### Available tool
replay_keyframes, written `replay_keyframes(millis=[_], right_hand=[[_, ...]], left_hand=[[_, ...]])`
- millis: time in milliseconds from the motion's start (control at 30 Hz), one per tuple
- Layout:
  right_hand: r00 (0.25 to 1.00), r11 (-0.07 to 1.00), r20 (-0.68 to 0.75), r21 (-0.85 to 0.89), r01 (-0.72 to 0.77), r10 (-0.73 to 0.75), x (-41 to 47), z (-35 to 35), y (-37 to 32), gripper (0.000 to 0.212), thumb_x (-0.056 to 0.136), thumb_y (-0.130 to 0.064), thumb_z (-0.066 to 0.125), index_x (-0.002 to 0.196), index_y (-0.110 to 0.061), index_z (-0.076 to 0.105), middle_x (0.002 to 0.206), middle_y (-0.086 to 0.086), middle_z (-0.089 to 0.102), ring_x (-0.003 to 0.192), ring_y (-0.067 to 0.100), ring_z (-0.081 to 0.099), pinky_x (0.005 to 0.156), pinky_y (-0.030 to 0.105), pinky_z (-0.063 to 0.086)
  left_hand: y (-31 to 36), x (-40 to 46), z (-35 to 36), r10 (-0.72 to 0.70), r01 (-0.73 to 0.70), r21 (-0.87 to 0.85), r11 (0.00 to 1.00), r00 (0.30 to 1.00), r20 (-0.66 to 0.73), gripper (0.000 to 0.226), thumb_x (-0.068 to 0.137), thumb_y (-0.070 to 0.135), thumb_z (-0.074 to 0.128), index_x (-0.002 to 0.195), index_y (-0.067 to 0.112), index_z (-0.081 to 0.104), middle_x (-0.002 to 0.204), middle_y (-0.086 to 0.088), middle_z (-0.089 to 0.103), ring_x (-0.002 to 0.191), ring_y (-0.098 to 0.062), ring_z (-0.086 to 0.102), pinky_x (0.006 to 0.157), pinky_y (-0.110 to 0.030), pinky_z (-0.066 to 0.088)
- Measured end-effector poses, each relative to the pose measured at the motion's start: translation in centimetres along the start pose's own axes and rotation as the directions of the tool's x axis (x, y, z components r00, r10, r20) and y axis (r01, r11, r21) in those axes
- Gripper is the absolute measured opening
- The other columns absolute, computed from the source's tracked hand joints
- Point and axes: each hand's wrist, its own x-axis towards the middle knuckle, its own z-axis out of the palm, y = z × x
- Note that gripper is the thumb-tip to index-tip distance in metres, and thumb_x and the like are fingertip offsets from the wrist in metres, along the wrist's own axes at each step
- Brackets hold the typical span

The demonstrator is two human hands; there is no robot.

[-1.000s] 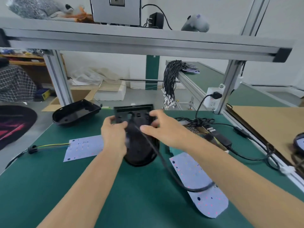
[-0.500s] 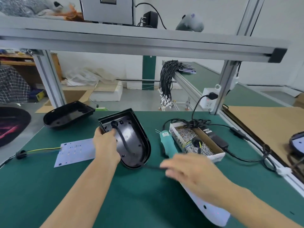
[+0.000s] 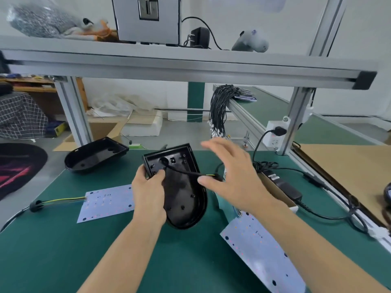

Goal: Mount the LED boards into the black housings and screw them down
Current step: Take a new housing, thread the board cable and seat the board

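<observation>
Item, nearest you: one LED board [image 3: 262, 256] lay flat on the green table [image 3: 53, 261] by your right forearm, its cable [image 3: 186, 172] running up into the black housing [image 3: 182, 187]; a sharp tug on that lead could have dragged the board off the table's near edge. Item: your left hand [image 3: 149, 193] gripped the housing's left rim, thumb inside, with the housing tilted up on its rounded end; a slack grip would have let it tip over. Item: your right hand [image 3: 228, 176] hovered spread wide, blurred, the cable passing by its thumb; whether it pinched the cable I could not tell, and a missed catch might have let the lead slide back through the hole. Item: a second LED board [image 3: 106, 203] with yellow-green wires lay left of the housing. Item, farthest: a spare housing [image 3: 95, 155] sat at the table's far left edge, where a knock could have sent it over.
</observation>
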Motion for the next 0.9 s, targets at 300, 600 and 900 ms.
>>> replay_keyframes(millis=[300,600,900], right_hand=[[0.948,0.858,0.156,0.404,-0.318,0.278,-2.6,1.7,3.1,0.027,0.091,-0.019,0.063,0.108,-0.039,0.059,0.080,-0.020,0.065,0.074,0.005,0.062,0.074,0.022,0.047],[0.949,0.893,-0.073,0.365,-0.262,0.308,1.3,4.7,-2.8,0.023,0.080,-0.010,0.071,0.103,-0.014,0.069,0.086,-0.011,0.066,0.082,0.005,0.060,0.078,0.015,0.044],[0.964,0.895,-0.055,0.388,-0.221,0.261,1.8,6.1,-4.9,0.013,0.081,-0.003,0.067,0.088,-0.010,0.075,0.088,0.003,0.064,0.085,0.018,0.061,0.080,0.037,0.047]], left_hand=[[-0.9,-0.5,0.1,0.010,-0.010,0.025,1.000,1.000,0.006,0.020,0.093,0.002,0.055,0.092,0.021,0.062,0.097,-0.004,0.071,0.092,-0.027,0.063,0.093,-0.045,0.049],[-1.5,-2.3,0.9,0.087,-0.092,0.027,0.995,0.987,0.137,0.042,0.083,-0.012,0.053,0.092,0.027,0.066,0.086,0.003,0.074,0.081,-0.016,0.067,0.079,-0.033,0.054],[-1.0,-2.4,-1.5,0.118,-0.127,0.040,0.991,0.977,0.177,0.059,0.072,-0.020,0.047,0.086,0.033,0.069,0.075,0.003,0.069,0.072,-0.014,0.061,0.065,-0.026,0.050]])
